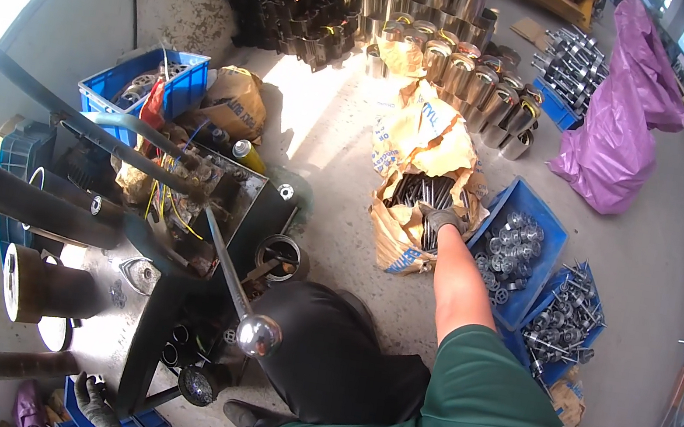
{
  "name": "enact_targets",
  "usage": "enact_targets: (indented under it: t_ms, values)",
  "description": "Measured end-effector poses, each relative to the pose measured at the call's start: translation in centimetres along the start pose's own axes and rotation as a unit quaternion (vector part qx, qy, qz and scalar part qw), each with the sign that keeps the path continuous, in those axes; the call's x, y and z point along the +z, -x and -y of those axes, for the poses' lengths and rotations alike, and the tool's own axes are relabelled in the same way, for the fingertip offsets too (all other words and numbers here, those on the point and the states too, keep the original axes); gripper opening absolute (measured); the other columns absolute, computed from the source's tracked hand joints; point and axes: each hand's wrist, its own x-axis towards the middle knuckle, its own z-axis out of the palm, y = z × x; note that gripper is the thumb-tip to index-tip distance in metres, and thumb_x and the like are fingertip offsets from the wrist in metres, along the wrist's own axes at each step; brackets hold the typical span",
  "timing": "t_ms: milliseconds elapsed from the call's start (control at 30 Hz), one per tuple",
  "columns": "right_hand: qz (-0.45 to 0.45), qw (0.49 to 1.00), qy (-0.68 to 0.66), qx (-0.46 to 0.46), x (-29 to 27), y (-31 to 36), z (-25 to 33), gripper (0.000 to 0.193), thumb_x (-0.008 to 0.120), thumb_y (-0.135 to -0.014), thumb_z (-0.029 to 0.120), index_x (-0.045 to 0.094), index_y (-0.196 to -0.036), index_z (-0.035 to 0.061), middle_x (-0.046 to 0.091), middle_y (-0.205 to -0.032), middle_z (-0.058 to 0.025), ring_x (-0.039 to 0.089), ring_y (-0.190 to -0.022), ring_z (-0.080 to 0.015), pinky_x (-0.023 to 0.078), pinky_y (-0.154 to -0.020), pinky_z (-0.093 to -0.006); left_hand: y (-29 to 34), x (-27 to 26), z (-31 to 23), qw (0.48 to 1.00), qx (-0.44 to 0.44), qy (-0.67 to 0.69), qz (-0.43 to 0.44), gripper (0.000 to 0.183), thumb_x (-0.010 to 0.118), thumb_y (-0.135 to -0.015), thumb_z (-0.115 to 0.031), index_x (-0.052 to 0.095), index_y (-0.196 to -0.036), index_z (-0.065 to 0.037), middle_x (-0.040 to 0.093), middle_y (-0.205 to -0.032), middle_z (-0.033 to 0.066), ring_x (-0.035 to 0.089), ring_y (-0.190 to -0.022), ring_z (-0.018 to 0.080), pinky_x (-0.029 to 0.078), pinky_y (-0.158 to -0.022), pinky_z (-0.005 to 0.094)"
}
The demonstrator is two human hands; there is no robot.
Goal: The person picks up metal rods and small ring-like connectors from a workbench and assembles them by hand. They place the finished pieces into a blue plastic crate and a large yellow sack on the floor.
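My right arm reaches out to an open brown paper sack (pixel 397 244) on the floor. Inside its torn mouth lie many dark metal rods (pixel 418 191). My right hand (pixel 445 219), in a grey glove, is at the rods with its fingers bent together among them; whatever they grip is too small to make out. Down at the lower left, my gloved left hand (pixel 97 408) is open beside the base of the bench machine (pixel 111 312), its fingers apart and nothing in them. A lever with a shiny ball knob (pixel 258 336) rises from the machine near my knee.
Right of the sack stand a blue bin (pixel 537 282) of round metal parts and another blue bin (pixel 559 326) of shafted rotors. Metal cylinders (pixel 460 72) are stacked at the back. Purple sheeting (pixel 611 157) lies far right. Behind the machine sits a blue crate (pixel 191 72).
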Motion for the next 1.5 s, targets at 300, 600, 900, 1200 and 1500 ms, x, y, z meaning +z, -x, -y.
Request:
enact_targets:
  t_ms: [300, 600, 900, 1200, 1500]
  values:
    - [0.017, 0.999, -0.02, 0.04, -0.7, -2.1, 0.8, 0.123, 0.032, -0.082, 0.096, 0.019, -0.166, 0.0067, 0.031, -0.166, -0.0257, 0.035, -0.151, -0.0439, 0.024, -0.123, -0.0509, 0.1, 1.2, -0.7, 0.999, 0.024, -0.026, 0.008, 0.026, 0.064, -0.103, -0.011, 0.067, -0.128, -0.006, 0.07, -0.109, 0.0001, 0.064, -0.084, 0.0085, 0.052, -0.07, 0.0205]
    - [-0.017, 0.998, -0.032, 0.053, 0.4, -3.2, 0.6, 0.112, 0.043, -0.082, 0.092, 0.044, -0.157, 0.0079, 0.042, -0.161, -0.0221, 0.038, -0.151, -0.0365, 0.019, -0.124, -0.0563, -0.6, 0.7, 0.6, 1.0, 0.012, 0.008, -0.005, 0.025, 0.062, -0.104, -0.01, 0.066, -0.128, -0.007, 0.069, -0.109, -0.0017, 0.062, -0.091, 0.0085, 0.051, -0.074, 0.0208]
    - [0.045, 0.998, 0.037, 0.004, -0.3, -5.1, 0.2, 0.09, 0.048, -0.089, 0.073, 0.049, -0.152, 0.009, 0.047, -0.158, -0.0165, 0.043, -0.146, -0.0357, 0.034, -0.117, -0.0503, -0.6, 0.7, 0.2, 1.0, 0.011, -0.008, 0.014, 0.025, 0.06, -0.104, -0.009, 0.065, -0.128, -0.006, 0.068, -0.112, -0.0011, 0.061, -0.094, 0.0095, 0.051, -0.078, 0.0215]
    - [0.051, 0.993, 0.108, -0.005, 1.6, -8.5, -0.5, 0.062, 0.05, -0.096, 0.048, 0.059, -0.144, 0.0104, 0.054, -0.152, -0.0115, 0.054, -0.137, -0.0334, 0.045, -0.107, -0.0498, -0.8, 0.0, 0.4, 1.0, 0.003, 0.007, 0.005, 0.025, 0.06, -0.104, -0.011, 0.065, -0.128, -0.006, 0.068, -0.107, -0.0017, 0.061, -0.089, 0.0083, 0.05, -0.074, 0.0207]
    - [0.06, 0.808, 0.55, -0.201, 1.6, -18.9, -7.7, 0.038, 0.053, -0.104, 0.024, 0.068, -0.136, 0.0117, 0.062, -0.147, -0.0066, 0.064, -0.128, -0.0311, 0.056, -0.098, -0.0493, -0.8, 4.4, 1.7, 0.998, 0.018, 0.051, 0.009, 0.023, 0.062, -0.103, -0.01, 0.067, -0.125, -0.007, 0.068, -0.099, -0.0005, 0.06, -0.079, 0.0068, 0.047, -0.066, 0.0187]
